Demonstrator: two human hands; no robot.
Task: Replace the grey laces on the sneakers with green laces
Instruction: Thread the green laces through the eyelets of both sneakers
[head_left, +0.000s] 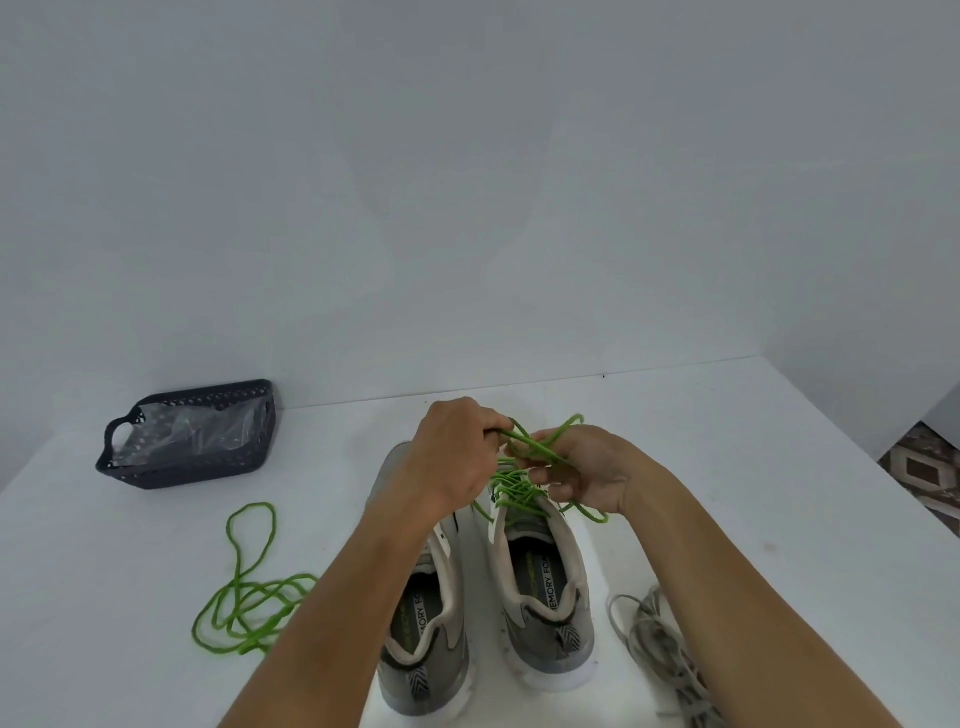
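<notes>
Nearest the camera, two bare forearms reach forward over a pair of grey sneakers that stand side by side on the white surface (727, 441), heels toward the viewer. The left sneaker (426, 623) is partly covered by the left forearm; no lace shows on the part of it that can be seen. The right sneaker (545, 597) already carries a green lace (511, 488) threaded across its eyelets, and its insole shows printed lettering.

Above the right sneaker's tongue both hands work the loose ends of that lace. The left hand (457, 457) has its fingers curled, its grip pinching a strand near its fingertips. The right hand (582, 467) is also curled, its grip closed round strands of the same lace; a loop rises above the two hands and another hangs down past the right wrist, just beside the shoe's outer side.

A second green lace (249, 603) lies loose in a tangle of loops on the surface to the left of the sneakers, well apart from the hands. The removed grey laces (660, 639) lie in a heap to the right of the right sneaker, partly hidden under the right forearm.

At the far left, near the wall, sits a dark perforated basket (171, 473) with crumpled clear plastic (187, 431) inside it.
</notes>
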